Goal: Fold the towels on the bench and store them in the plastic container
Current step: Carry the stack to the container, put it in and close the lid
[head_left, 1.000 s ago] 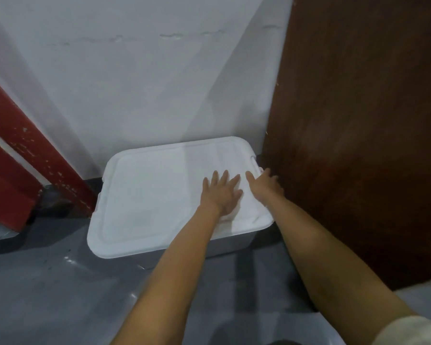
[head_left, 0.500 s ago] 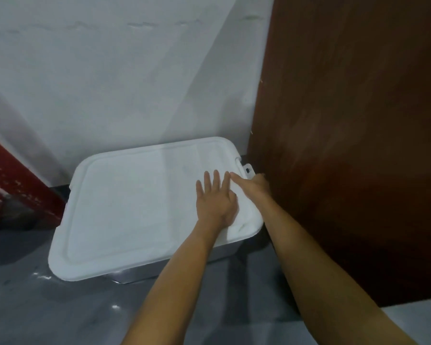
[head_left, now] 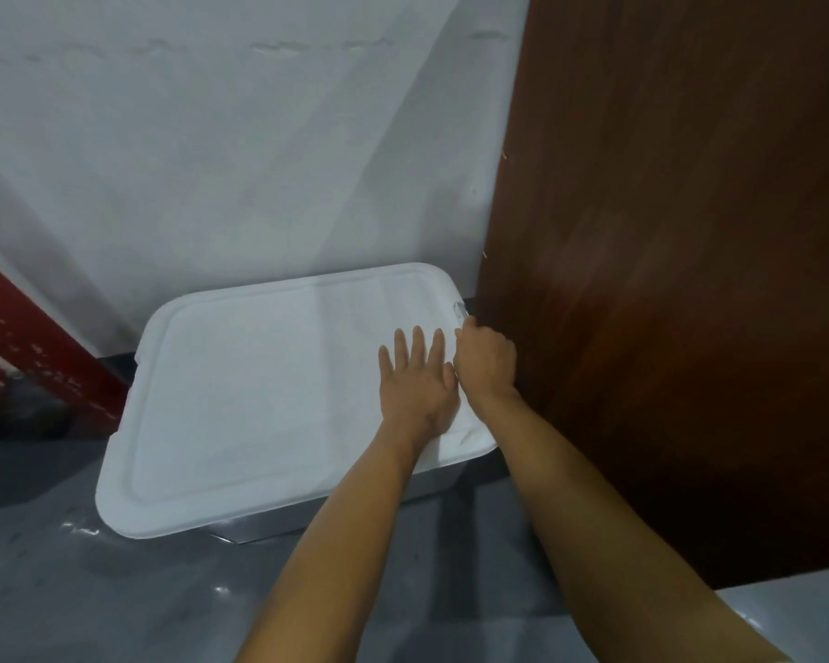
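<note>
Container (head_left: 336, 519) sits on a grey floor (head_left: 92, 590), pushed against a white wall (head_left: 211, 160) and just beside a brown wooden panel (head_left: 666, 279). Only a thin strip of its clear grey body shows, under the near edge of the lid (head_left: 259, 399) that covers it. That lid is white and rectangular with rounded corners, and a raised ridge runs around it just inside the rim; its flat middle is plain and unmarked. No towels are visible.

Both hands are at the lid's right end. The left hand (head_left: 420, 380) lies flat on top, palm down, fingers (head_left: 417, 344) straight and slightly spread, pointing toward the wall; it presses rather than grasps, holding nothing. Directly right of it and touching it, the right hand (head_left: 486, 358) is curled over the lid's right edge, knuckles up, fingers bent down into the narrow gap between the lid and the panel. A small clear latch (head_left: 459, 310) shows at the rim just beyond the right knuckles. Whether the right fingers actually clamp the edge or the latch cannot be told, as their tips are hidden.

Far to the left of the hands, beyond the lid's other end, a red beam (head_left: 34, 346) slants down to the floor.
</note>
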